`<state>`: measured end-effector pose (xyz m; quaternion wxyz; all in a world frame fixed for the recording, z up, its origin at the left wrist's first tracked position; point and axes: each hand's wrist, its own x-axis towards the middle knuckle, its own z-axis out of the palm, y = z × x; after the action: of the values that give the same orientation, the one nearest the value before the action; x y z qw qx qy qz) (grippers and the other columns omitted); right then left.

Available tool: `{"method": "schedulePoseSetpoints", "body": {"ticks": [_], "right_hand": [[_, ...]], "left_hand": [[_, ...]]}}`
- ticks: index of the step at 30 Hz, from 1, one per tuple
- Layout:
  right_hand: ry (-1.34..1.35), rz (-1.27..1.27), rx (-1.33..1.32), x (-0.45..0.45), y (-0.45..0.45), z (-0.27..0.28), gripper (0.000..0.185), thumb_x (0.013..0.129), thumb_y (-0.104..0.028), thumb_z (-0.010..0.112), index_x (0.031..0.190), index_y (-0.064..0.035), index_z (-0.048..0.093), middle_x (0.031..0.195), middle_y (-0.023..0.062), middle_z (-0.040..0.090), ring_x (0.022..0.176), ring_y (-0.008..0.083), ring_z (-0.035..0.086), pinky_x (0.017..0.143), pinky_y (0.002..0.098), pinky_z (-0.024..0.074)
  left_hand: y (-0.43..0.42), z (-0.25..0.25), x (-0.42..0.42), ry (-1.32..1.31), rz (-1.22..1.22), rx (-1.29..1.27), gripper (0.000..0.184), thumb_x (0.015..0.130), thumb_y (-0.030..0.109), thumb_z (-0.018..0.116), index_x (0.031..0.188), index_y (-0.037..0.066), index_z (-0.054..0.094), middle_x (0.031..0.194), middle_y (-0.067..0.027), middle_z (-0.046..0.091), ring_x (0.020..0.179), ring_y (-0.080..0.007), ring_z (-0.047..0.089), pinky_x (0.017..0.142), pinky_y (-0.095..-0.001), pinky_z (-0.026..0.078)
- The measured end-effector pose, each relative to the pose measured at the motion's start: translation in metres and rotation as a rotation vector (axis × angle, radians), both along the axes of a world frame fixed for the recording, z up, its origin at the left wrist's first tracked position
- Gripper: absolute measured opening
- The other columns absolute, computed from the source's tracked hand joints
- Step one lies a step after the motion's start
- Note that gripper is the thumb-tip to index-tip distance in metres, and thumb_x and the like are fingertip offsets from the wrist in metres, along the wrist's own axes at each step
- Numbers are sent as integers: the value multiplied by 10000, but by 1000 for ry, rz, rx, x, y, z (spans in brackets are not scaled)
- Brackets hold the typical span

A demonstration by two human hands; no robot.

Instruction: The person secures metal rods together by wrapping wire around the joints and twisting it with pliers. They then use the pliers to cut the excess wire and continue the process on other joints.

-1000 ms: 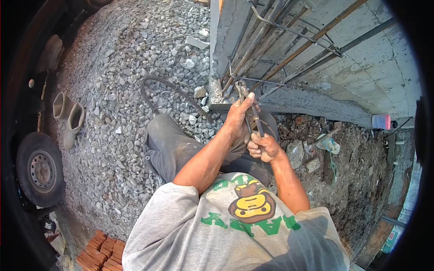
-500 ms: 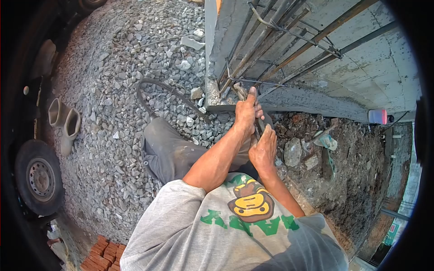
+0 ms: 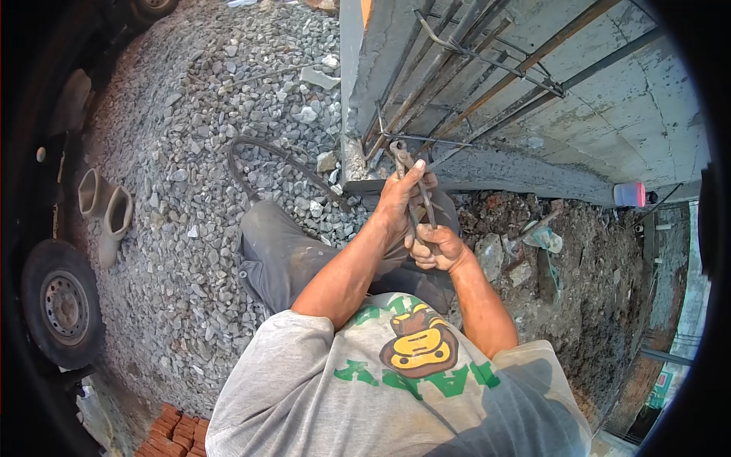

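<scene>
A pair of worn metal pincers (image 3: 400, 152) points up toward the lower ends of the rebar bundle (image 3: 449, 68), with its jaws beside a thin crosswise stirrup. My left hand (image 3: 400, 196) wraps round the pincers' handles below the jaws, thumb pointing up. Lower down, my right hand (image 3: 435, 247) is closed at the handle ends, fingers curled and thumb on top. Whether the jaws grip a wire is too small to tell.
Grey gravel (image 3: 183, 198) spreads at left, with rubber boots (image 3: 114, 221), a wheel (image 3: 64, 303) and red bricks (image 3: 175, 433). A bent dark bar (image 3: 285, 158) lies near my knee. The concrete wall (image 3: 624, 114), a pink-white container (image 3: 629, 195) and dug soil (image 3: 601, 282) are at right.
My right hand first rose against the left with straighter fingers, then came back down and curled round the handle ends. The view has shifted slightly, and the pincers' jaws show more clearly now.
</scene>
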<state>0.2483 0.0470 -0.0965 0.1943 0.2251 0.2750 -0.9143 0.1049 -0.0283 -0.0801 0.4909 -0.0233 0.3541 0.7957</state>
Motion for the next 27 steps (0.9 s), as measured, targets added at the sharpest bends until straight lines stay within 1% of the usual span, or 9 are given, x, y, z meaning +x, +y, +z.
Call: {"method": "schedulePoseSetpoints", "body": {"ticks": [5, 8, 10, 11, 15, 18, 21, 26, 27], "right_hand": [[-44, 9, 129, 1, -8, 2, 415, 861, -360, 640, 981, 35, 595, 753, 134, 634, 615, 202, 621, 560, 339, 499], [-150, -105, 847, 3, -20, -4, 436, 829, -302, 667, 1061, 53, 566, 892, 228, 640, 857, 344, 646, 753, 417, 516], [-150, -9, 1898, -1, -43, 1, 490, 804, -260, 660, 1149, 57, 519, 984, 288, 612, 984, 436, 582, 841, 463, 471], [-230, -59, 1983, 1, -48, -16, 526, 792, -229, 650, 1211, 36, 475, 983, 280, 615, 960, 469, 574, 843, 491, 458], [-327, -154, 1756, -17, -51, -10, 446, 799, -255, 655, 1110, 44, 545, 877, 258, 637, 887, 474, 596, 814, 473, 472], [-287, -109, 1463, -14, -37, 0, 364, 819, -299, 667, 917, 47, 614, 681, 184, 628, 685, 387, 632, 619, 424, 500], [-28, -127, 174, -1, -22, 12, 402, 834, -376, 672, 785, 20, 630, 559, 57, 564, 424, 141, 498, 368, 256, 338], [88, -61, 84, -3, -18, 4, 416, 832, -386, 669, 846, 28, 629, 600, 67, 585, 473, 153, 542, 399, 266, 405], [-20, -103, 363, -4, -22, 15, 406, 827, -371, 674, 880, 28, 624, 651, 80, 600, 545, 164, 576, 451, 277, 443]], "left_hand": [[7, -11, -3, -136, -129, 42, 358, 895, 437, 580, 753, 124, 480, 590, 27, 425, 517, -116, 434, 531, -294, 414], [22, -10, 5, 56, -19, -193, 383, 918, 409, 545, 724, 83, 498, 570, 17, 425, 520, -136, 442, 516, -326, 412], [35, -11, 12, 365, 213, -550, 413, 922, 400, 534, 762, 20, 522, 598, -35, 495, 573, -205, 505, 580, -381, 436], [36, -12, 13, 360, 205, -609, 446, 909, 411, 542, 849, -30, 524, 702, -119, 562, 664, -250, 544, 656, -400, 443], [21, -11, 12, 543, 174, -755, 486, 880, 454, 568, 917, -28, 517, 805, -165, 574, 739, -242, 542, 710, -399, 441], [-11, -10, 0, 619, 44, -404, 493, 831, 455, 638, 979, -3, 528, 890, -132, 582, 797, -197, 554, 725, -334, 450], [-19, -4, -3, 525, -33, -264, 456, 829, 444, 650, 970, 27, 531, 893, -92, 572, 798, -162, 552, 700, -325, 462], [2, -5, -8, -109, -128, 19, 360, 880, 445, 597, 839, 98, 512, 621, 25, 435, 535, -130, 463, 532, -320, 439], [8, -6, -5, -62, -67, -105, 370, 886, 440, 593, 759, 116, 468, 558, 42, 347, 458, -114, 395, 466, -299, 403]]}}
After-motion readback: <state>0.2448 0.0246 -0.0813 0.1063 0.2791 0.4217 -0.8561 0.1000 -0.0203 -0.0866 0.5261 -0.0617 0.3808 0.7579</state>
